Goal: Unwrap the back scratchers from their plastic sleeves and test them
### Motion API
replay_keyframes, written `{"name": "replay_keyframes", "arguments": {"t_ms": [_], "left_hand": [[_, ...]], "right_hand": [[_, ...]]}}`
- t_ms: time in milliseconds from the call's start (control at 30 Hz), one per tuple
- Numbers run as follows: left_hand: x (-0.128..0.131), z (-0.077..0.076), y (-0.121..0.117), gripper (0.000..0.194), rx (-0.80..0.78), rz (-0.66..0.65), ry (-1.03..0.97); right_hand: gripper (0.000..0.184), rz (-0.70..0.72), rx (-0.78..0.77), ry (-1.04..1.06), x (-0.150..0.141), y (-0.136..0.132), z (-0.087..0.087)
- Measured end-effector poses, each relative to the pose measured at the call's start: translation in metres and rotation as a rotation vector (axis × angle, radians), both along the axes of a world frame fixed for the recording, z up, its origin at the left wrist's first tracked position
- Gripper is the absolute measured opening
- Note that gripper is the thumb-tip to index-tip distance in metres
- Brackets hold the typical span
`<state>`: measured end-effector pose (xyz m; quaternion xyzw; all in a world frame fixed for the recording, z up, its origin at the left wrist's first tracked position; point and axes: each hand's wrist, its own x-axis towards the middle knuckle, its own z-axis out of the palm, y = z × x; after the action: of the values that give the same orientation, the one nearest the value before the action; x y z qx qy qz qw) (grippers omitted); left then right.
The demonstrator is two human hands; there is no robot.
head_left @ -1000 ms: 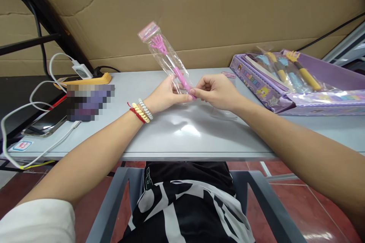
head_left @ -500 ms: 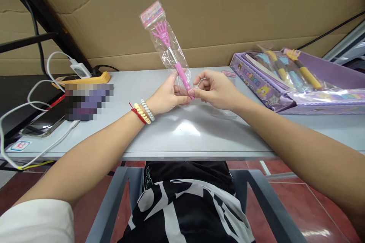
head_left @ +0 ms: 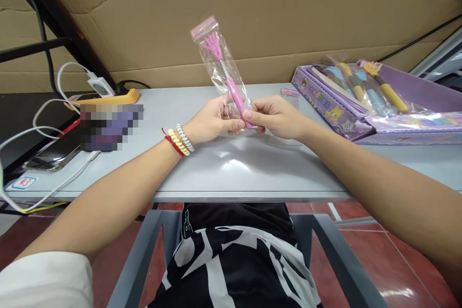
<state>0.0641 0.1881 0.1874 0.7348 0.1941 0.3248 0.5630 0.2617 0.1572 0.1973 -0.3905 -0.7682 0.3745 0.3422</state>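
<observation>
A pink back scratcher [head_left: 236,95] with a hand-shaped head and a metal shaft is inside a clear plastic bag [head_left: 209,70] with a pink header. It leans up and to the left above the table. My left hand [head_left: 216,118] is closed round the lower bag and handle from the left, thumb in front. My right hand [head_left: 276,114] pinches the handle's bottom end from the right, its thumb on the pink grip. Some fingers of both hands are hidden behind the bag. Beyond my right hand a flat clear bag with a pink header [head_left: 289,92] lies on the table.
An open purple display box [head_left: 327,101] on the right holds wrapped yellow and blue back scratchers [head_left: 388,89]. On the left are a yellow power strip [head_left: 126,97], a charger [head_left: 101,85], white cables and a phone [head_left: 54,151]. Cardboard [head_left: 252,5] stands behind the grey table [head_left: 202,178].
The bagged back scratcher has moved slightly right and down, its head tilting a little away. My right hand has shifted right and closed more on the handle's end.
</observation>
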Motion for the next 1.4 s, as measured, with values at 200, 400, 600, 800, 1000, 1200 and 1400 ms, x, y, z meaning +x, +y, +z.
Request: {"name": "replay_keyframes", "arguments": {"t_ms": [200,400,600,800,1000,1200,1400], "left_hand": [[-0.003,0.002,-0.003,0.078,-0.037,-0.017,0.068],[-0.002,0.000,-0.002,0.063,-0.048,-0.068,0.089],[0.001,0.000,-0.004,0.049,-0.029,-0.092,0.087],[0.001,0.003,-0.006,0.038,-0.067,-0.128,0.080],[-0.001,0.008,-0.008,0.025,-0.052,-0.108,0.170],[0.000,0.010,-0.009,0.025,-0.018,-0.064,0.209],[0.002,0.011,-0.011,0.025,0.036,0.077,0.223]], "right_hand": [[0.051,0.179,-0.076,-0.048,-0.004,-0.005,0.004],[0.058,0.140,-0.024,-0.211,-0.001,-0.002,0.000],[0.067,0.054,-0.003,-0.324,-0.002,-0.002,-0.001],[0.068,0.055,0.014,-0.321,-0.002,-0.003,0.001],[0.066,0.043,0.114,-0.324,-0.003,-0.004,0.001],[0.064,0.075,0.206,-0.297,-0.003,-0.004,0.001],[0.068,0.000,0.246,-0.267,-0.004,-0.005,0.001]]}}
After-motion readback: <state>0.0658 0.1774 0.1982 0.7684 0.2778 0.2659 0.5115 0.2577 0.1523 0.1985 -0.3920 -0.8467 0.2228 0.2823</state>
